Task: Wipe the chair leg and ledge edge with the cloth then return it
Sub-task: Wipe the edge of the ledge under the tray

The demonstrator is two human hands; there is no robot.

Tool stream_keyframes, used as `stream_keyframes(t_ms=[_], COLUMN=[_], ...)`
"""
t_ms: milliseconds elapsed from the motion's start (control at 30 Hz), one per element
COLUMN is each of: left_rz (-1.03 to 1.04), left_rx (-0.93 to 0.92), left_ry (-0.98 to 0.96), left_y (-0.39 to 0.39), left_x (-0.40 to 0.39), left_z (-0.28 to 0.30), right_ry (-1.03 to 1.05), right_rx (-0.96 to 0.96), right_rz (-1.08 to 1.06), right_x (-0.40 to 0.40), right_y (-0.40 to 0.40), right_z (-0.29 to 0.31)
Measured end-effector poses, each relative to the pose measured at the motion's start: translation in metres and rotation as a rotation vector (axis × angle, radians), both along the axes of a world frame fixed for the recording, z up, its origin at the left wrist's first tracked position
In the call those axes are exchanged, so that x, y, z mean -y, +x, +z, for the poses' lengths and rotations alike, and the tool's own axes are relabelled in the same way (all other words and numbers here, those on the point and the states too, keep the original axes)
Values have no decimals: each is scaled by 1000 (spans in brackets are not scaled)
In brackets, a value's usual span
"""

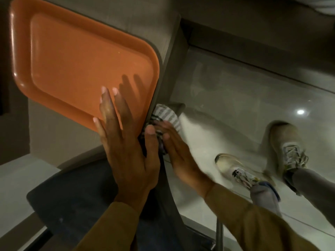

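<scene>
The striped cloth [167,117] is lying against the ledge edge [168,69], at 4 o'clock from the orange tray [72,60]. My right hand [179,156] is pressing it with straight fingers (a little blurred). My left hand [125,145] is resting flat on the tray, its thumb touching the cloth. The dark chair [72,192] is standing at 7 o'clock.

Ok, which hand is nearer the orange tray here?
Left. The left hand lies flat with its fingers on the tray, at its near corner. The right hand is off the tray to its right, pressing the striped cloth against the ledge edge.
</scene>
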State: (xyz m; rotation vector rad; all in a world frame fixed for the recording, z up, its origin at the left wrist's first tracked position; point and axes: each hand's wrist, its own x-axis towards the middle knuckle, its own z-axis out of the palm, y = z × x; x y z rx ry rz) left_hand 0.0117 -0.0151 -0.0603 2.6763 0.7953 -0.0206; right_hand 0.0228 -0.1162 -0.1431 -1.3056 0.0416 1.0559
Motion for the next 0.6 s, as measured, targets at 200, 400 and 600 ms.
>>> stream_keyframes(t_ms=[200, 400, 600], left_rz=[0, 17, 7], left_rx=[36, 23, 32], left_ry=[33, 1, 2], left_y=[2, 4, -1], left_x=[1, 3, 0], left_z=[0, 0, -2], right_ry=[-261, -49, -60], right_rx=[-265, -160, -54], right_rz=[-58, 7, 50], right_x=[-17, 9, 4], right_y=[45, 19, 6], right_z=[-66, 6, -12])
